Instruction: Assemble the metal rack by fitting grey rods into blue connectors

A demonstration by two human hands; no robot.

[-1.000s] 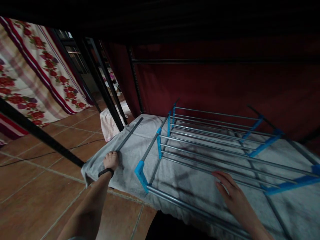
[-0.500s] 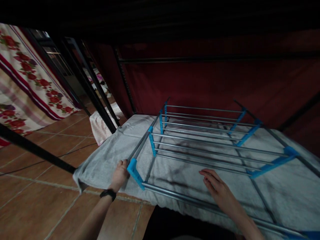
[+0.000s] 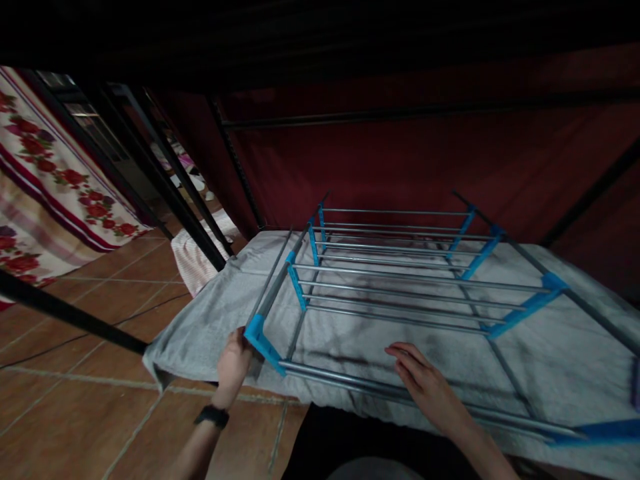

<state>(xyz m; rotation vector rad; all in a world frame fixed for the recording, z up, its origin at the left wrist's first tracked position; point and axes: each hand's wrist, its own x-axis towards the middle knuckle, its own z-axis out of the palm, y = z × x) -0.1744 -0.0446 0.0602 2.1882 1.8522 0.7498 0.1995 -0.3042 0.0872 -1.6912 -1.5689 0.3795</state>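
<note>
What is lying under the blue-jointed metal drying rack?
A grey cloth is spread beneath the drying rack, showing between its rods. Whatever supports the cloth is covered and cannot be seen.

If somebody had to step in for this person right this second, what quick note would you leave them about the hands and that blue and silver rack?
Left hand: at the near left corner of the drying rack, against its blue corner piece; whether it grips is unclear.
Right hand: open, fingers spread over the near rails.
The rack lies on a grey towel, which covers a low platform above the tiled floor.
Done: towel spread, rack on it.
Left: rack not yet hung with anything.
</note>
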